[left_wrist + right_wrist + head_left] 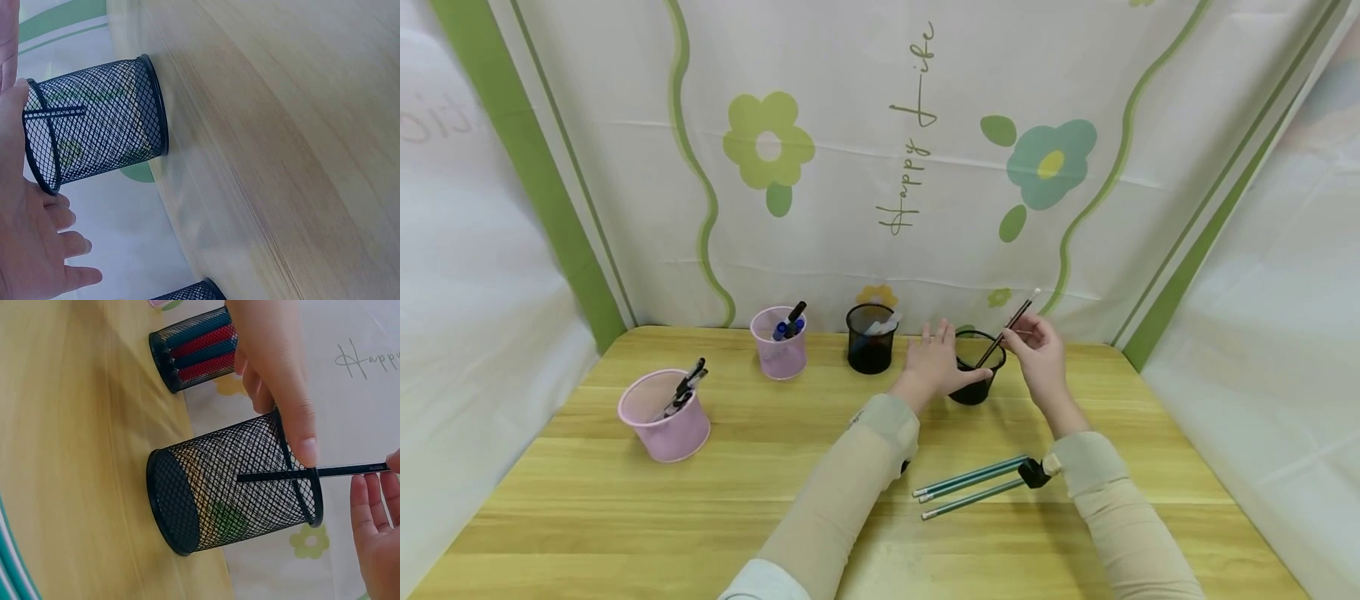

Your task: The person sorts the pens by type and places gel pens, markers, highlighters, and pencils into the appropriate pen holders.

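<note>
A black mesh pen cup (972, 392) stands upright toward the back right of the wooden table. My left hand (931, 367) is at its left side, thumb on the rim and the other fingers spread out straight. Between thumb and fingertips my right hand (1037, 354) pinches a dark pencil (1018, 313) with a white eraser end. The pencil slants over the rim, its lower end inside the mesh cup (237, 500) and above the bottom. Near my right wrist lie several teal pencils (970, 481), partly hidden by the black wrist camera.
Left of my left hand, another black mesh cup (870, 357) holds blue and red pens (203, 347). A pink cup (782, 363) with pens stands at the back; a second pink cup (673, 437) with pens is farther left. A printed curtain (835, 233) hangs behind the table.
</note>
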### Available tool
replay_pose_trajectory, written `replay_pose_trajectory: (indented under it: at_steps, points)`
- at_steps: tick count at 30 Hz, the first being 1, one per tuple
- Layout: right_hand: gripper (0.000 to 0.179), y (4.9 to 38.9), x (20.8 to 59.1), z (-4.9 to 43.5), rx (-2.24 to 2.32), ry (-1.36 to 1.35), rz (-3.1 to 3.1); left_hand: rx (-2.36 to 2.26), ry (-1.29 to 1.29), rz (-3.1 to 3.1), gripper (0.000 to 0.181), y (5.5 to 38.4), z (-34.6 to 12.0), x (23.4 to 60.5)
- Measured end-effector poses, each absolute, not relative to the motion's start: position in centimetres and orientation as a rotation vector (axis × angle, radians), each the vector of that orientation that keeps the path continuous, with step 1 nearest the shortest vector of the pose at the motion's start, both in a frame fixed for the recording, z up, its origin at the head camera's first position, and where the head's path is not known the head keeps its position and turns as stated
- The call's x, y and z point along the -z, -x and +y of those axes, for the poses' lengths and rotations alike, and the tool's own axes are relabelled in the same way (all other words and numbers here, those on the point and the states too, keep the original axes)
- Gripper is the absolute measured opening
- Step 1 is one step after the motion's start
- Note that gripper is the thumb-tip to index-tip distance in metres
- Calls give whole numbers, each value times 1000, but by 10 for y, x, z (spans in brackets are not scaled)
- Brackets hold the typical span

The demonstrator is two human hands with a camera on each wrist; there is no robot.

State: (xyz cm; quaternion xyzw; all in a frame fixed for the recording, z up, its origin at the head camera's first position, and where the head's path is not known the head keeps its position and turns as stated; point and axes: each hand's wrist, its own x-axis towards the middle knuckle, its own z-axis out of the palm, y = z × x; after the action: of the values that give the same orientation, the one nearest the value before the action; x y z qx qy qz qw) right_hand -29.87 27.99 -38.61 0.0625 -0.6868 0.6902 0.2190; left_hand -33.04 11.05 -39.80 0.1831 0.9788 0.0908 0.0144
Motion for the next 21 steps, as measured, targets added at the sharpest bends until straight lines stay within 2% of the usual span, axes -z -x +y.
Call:
replay_pose_trajectory:
  at_steps: [6,16,21]
  points:
    - [31,297,390,281,-1878,-142,-1942,-280,-571,3050,113,331,110,400]
    - [29,298,394,285,-1873,-117,-1914,-304,-576,3027,113,331,110,400]
    - [33,300,394,287,-1892,-111,-1890,-307,-580,3030,113,332,111,399]
